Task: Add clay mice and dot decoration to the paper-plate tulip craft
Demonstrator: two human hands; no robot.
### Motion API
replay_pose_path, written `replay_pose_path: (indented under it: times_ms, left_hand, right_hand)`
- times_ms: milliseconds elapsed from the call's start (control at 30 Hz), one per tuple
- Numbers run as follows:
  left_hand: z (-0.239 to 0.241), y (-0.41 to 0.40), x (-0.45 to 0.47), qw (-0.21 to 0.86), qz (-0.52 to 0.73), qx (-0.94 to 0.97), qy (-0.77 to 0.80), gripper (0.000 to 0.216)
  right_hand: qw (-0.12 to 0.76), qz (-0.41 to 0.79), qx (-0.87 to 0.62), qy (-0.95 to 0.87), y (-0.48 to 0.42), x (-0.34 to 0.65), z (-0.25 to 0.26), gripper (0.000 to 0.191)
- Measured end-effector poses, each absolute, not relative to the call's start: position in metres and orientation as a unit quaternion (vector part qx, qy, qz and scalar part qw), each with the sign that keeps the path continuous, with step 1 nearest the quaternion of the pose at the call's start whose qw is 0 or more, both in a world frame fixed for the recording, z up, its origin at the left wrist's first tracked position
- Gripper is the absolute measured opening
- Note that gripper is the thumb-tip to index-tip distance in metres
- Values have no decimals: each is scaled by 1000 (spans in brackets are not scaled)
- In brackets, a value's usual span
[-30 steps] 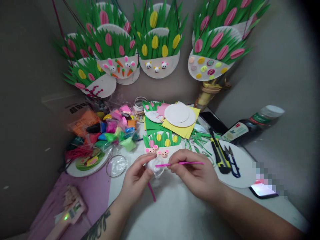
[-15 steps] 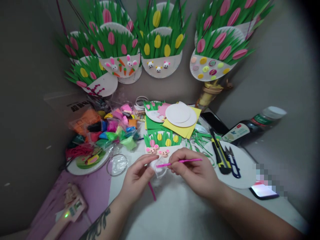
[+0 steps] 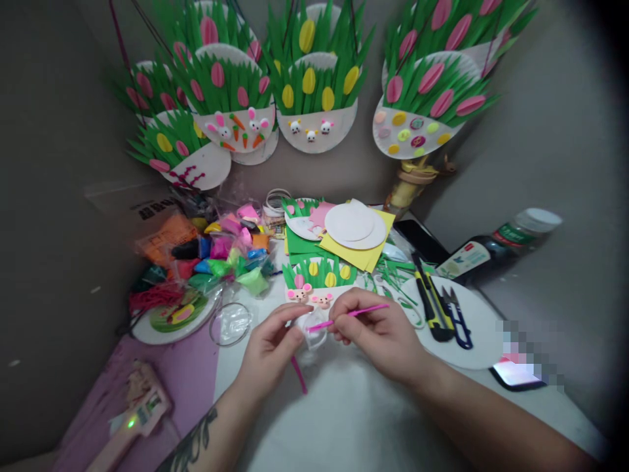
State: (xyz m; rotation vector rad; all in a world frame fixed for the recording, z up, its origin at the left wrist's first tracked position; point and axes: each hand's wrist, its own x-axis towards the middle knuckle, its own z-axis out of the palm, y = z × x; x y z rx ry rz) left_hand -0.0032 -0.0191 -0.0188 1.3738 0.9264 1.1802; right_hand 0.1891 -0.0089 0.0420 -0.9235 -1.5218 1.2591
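Note:
My left hand point(image 3: 275, 337) has its thumb and fingers closed round a small packet of white clay point(image 3: 314, 321) in thin clear plastic. In my right hand point(image 3: 371, 331), thumb and fingers pinch a slim pink modelling tool point(image 3: 361, 311). Its left tip points down onto the packet, touching or just over it. A second pink stick point(image 3: 299, 377) lies on the white table below my left hand. Just beyond my hands is a half paper plate point(image 3: 319, 278) with green paper grass, yellow and pink paper tulips and two pink mouse heads, partly covered by my fingers.
Bagged coloured clay point(image 3: 226, 246) is heaped at the left. Paper plates point(image 3: 354, 226) lie on coloured sheets behind. At right, a plate holds a cutter point(image 3: 435, 308) and thread snips point(image 3: 459, 321), near a bottle point(image 3: 501, 246) and a phone point(image 3: 518, 373). A glue gun point(image 3: 142, 400) lies front left.
The pink tool in my right hand has tilted more steeply, its back end rising and shifting left while its tip dips on the packet. My left hand stays almost still.

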Motion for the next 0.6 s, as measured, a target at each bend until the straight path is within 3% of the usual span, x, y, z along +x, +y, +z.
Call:
replay_pose_path:
  times_ms: [300,600]
  left_hand:
    - [-18,-19,-1,529,508,564,380,24]
    - [-21,-19,-2,529,517,545,395,23]
  right_hand:
    - [469,676,-357,-442,-3,182,31,26]
    - [473,742,-362,-308,1,174,33,33]
